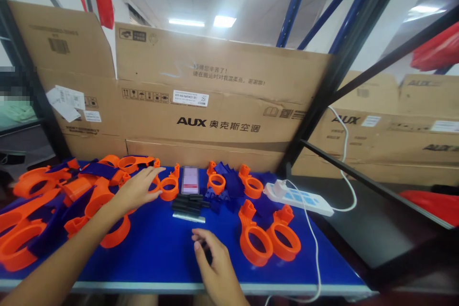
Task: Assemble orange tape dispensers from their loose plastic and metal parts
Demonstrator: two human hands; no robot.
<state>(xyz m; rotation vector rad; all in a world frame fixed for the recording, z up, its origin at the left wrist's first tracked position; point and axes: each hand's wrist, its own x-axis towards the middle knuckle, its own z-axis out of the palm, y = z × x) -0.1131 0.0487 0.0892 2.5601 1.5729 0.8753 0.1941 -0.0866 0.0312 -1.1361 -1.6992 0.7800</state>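
My left hand reaches over the left side of the blue table, fingers stretched out beside an orange plastic ring with an upright stub. I cannot tell whether the fingertips touch it. Above the front middle of the table is my right hand, its fingers loosely curved, thumb apart, nothing in it. Beyond it lie several short black bars and a silver metal strip. Two orange ring parts rest to its right. My left forearm partly covers a pile of orange parts.
Dark blue pieces lie among orange rings at the back. A phone stands near the cardboard wall. A white power strip sits on the right edge, its cable hanging over the front. Black frame posts rise at the right.
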